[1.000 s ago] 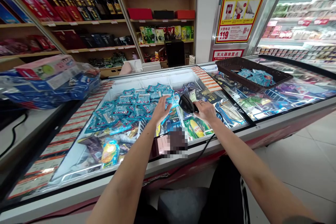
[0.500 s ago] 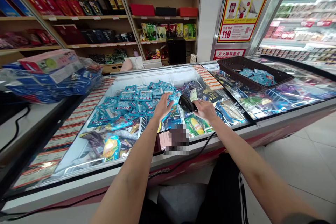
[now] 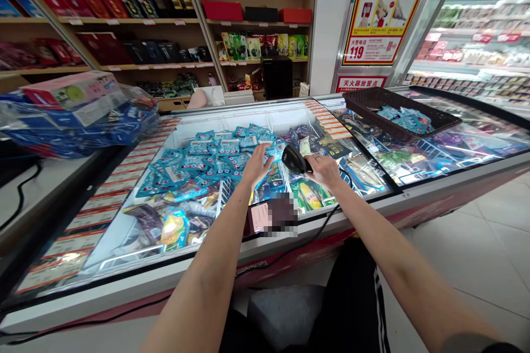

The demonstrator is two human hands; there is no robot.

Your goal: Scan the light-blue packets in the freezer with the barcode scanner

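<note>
My right hand (image 3: 325,171) is wrapped round the handle of a black barcode scanner (image 3: 293,160), whose head points left. A dark cord runs from the hand's side down along the freezer front. My left hand (image 3: 256,166) is open, fingers stretched out and thumb apart, at the right end of a spread of small blue packets (image 3: 199,165). One blue packet (image 3: 276,150) lies just past its fingertips, close to the scanner head; I cannot tell whether the fingers touch it. Below the hands, a phone (image 3: 260,217), partly blurred out, lies at the freezer's near edge.
The packets lie over a chest freezer (image 3: 323,223) with bagged frozen goods inside. A brown basket (image 3: 360,103) holding more blue packets stands at right. Plastic-wrapped boxes (image 3: 78,124) sit at left. Shelves (image 3: 132,21) of bottles and boxes line the back.
The view has shifted slightly. Both hands keep nearly the same place and pose, with the scanner still in my right hand.
</note>
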